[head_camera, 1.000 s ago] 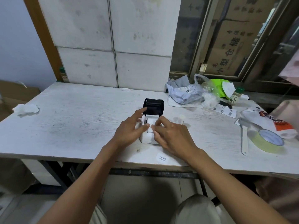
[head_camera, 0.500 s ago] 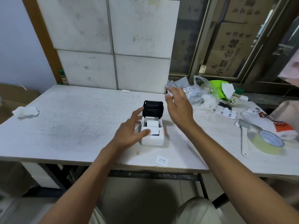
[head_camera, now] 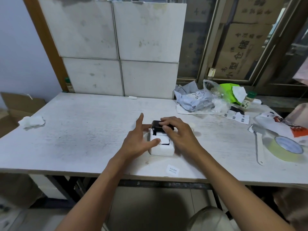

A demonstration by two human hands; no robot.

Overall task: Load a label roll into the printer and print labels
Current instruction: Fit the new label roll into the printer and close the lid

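Right hand (head_camera: 179, 132) on printer (head_camera: 161, 148) lid (head_camera: 156, 125), apparently gripping it

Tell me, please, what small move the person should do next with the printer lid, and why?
Probably press the black lid down until it shuts. The right hand already rests on it, the lid is tilted partway over the white printer, and the left hand steadies the body, its thumb on the label paper in the bay.

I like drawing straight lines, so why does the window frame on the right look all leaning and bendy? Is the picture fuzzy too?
Head view: the wide-angle lens slants the window frame and curves the table edge. Head view: sharpness is soft, so the small label text hardly reads. Head view: even light, only faint shadows beside the printer.
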